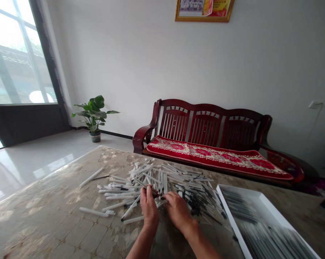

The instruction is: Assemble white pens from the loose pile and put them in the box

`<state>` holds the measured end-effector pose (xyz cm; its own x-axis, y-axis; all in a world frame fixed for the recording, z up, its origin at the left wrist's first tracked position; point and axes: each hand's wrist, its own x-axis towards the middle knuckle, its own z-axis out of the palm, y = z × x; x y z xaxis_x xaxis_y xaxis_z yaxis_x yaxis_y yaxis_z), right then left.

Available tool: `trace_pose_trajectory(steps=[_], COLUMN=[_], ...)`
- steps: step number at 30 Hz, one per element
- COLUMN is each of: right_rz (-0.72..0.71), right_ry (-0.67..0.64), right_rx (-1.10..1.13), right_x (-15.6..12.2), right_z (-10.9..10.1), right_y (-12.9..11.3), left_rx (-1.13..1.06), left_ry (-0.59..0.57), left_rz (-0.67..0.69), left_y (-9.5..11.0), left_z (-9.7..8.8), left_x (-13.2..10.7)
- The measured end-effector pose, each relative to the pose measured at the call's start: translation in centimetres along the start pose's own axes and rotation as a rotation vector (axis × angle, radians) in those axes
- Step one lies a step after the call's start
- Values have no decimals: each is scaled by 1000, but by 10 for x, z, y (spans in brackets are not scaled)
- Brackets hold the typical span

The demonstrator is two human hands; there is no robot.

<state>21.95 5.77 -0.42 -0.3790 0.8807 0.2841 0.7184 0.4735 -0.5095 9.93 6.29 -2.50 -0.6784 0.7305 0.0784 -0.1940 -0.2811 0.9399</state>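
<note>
A heap of white pen barrels and thin black refills (pixel 162 180) lies spread on the marble-patterned table (pixel 51 212). Both my hands rest at the near edge of the heap, knuckles up. My left hand (pixel 149 207) has its fingers curled down among the white barrels, pinching something between its fingertips. My right hand (pixel 177 208) sits beside it, fingers bent onto the pile, its fingertips almost meeting the left hand's. What either hand holds is hidden under the fingers.
A white tray (pixel 234 210) with several dark pens stands on the table at the right. A few loose white barrels (pixel 94 212) lie at the left. Behind the table are a red wooden bench (pixel 213 144), a potted plant (pixel 94 115) and a window.
</note>
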Motion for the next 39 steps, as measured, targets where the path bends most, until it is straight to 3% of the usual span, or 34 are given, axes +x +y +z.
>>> trace_pose_trajectory(steps=[4,10,14,18,22,28,39], right_rz=[-145,-185,-65,262,389,356,339], right_ry=[-100,-69,68,361,442,396,368], right_rx=[-178,-241,-9,452,813,809,730], right_x=[9,-1,-9,-3,0,-6,-16], right_z=[15,23,8,-27,-59,-67,-59], right_y=[-19,-16,7,38,48,41,48], left_rx=[-49,123,300,455,637,764,835], left_ry=[-22,-109,-213,-394,-542,-601,-644], left_rz=[-66,-3,104,177,230,365,419], left_y=[-1,1,-3,-5,-4,-6,-2], left_z=[-3,-3,0,5,9,7,8], left_x=[4,-3,-11,-22,-30,-32,-35])
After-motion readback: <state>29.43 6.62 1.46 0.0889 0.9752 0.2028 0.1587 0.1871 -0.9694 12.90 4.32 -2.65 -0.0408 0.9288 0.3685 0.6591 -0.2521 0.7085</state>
